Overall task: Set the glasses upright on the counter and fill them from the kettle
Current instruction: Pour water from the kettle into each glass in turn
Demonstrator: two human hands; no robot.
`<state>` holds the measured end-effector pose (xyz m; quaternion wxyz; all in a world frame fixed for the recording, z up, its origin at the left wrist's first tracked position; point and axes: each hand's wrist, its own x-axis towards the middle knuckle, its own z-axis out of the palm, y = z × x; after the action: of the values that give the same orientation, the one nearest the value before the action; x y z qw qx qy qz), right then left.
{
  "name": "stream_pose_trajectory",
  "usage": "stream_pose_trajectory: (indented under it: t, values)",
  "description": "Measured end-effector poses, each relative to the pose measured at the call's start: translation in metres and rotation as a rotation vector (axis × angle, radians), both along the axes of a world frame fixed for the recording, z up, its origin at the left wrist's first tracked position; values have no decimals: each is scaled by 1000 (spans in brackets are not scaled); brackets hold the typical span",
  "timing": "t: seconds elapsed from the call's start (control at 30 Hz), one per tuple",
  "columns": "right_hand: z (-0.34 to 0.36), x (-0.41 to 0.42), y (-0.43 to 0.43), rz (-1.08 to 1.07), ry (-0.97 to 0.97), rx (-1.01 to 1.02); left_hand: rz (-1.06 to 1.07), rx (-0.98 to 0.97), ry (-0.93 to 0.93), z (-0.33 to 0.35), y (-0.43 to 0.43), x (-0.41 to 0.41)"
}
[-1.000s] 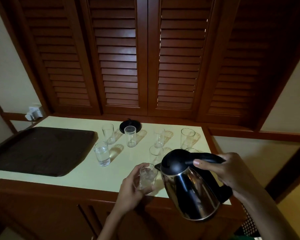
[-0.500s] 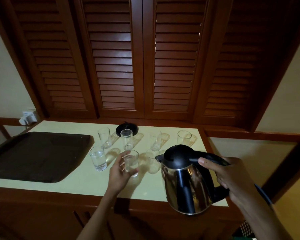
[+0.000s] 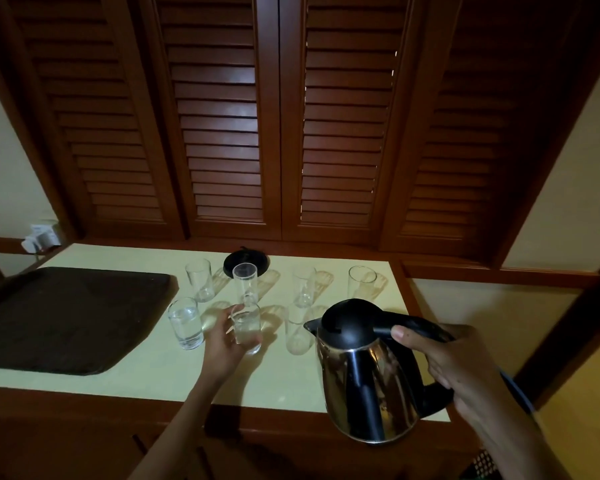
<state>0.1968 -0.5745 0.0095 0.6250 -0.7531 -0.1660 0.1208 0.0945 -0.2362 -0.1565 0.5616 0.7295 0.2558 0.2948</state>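
Several clear glasses stand upright on the pale counter (image 3: 139, 375). My left hand (image 3: 222, 341) wraps around a filled glass (image 3: 246, 329) standing in the front row. Left of it stands another filled glass (image 3: 185, 323). To its right is an empty glass (image 3: 297, 329), partly behind the kettle's spout. Further back stand more empty glasses (image 3: 246, 284), (image 3: 361, 284). My right hand (image 3: 444, 358) grips the black handle of the steel kettle (image 3: 368, 372), held upright over the counter's front right corner.
A dark tray (image 3: 59, 313) lies on the counter's left part. The black kettle base (image 3: 246, 263) sits at the back, against wooden louvred shutters (image 3: 281, 133). A white plug (image 3: 40, 233) sits at the back left. The counter's wooden edge runs along the front.
My left hand carried the filled glass from the front edge by the kettle back into the front row and set it down. The kettle tipped back upright.
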Motion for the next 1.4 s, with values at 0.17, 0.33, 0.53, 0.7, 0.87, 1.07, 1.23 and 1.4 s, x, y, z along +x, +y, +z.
stream_pose_trajectory:
  t: [0.17,0.33,0.53,0.7,0.87,1.07,1.23,1.4]
  values:
    - [-4,4,-3,-18,9,-29,99,149,167,5,-16,-4]
    - [-7,7,-11,-39,41,-25,320,131,128,3,-78,-30]
    - [-2,7,-20,-35,26,3,164,1,31,-23,-137,-21]
    - [-2,10,-27,-15,13,39,97,42,36,-10,-124,24]
    - [-1,9,-32,33,73,52,85,54,25,-8,-102,55]
    - [-3,12,-35,8,87,43,7,96,-8,-6,-91,67]
    - [0,10,-36,24,106,38,-13,49,-70,2,-94,59]
    - [-1,12,-36,23,98,43,-17,123,-85,-2,-91,50]
